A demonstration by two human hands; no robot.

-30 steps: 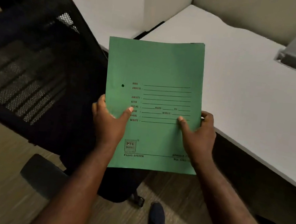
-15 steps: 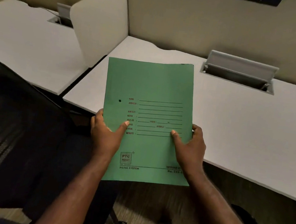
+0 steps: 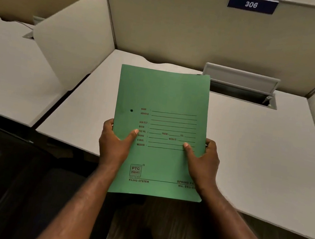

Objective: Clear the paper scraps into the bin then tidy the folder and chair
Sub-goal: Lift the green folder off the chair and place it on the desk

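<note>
Both hands, the left hand (image 3: 116, 146) and the right hand (image 3: 202, 160), grip the side edges of the green folder (image 3: 164, 92), thumbs pressed on its printed cover, holding it above the near edge of the white desk (image 3: 258, 152), with the black chair (image 3: 4, 179) at lower left.

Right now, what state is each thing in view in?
Green folder: closed, held above the desk edge.
Left hand: grip shut on the folder's left edge.
Right hand: grip shut on its right edge.
Desk cable hatch: lid open.
Chair: left of the person, not pushed in.
</note>
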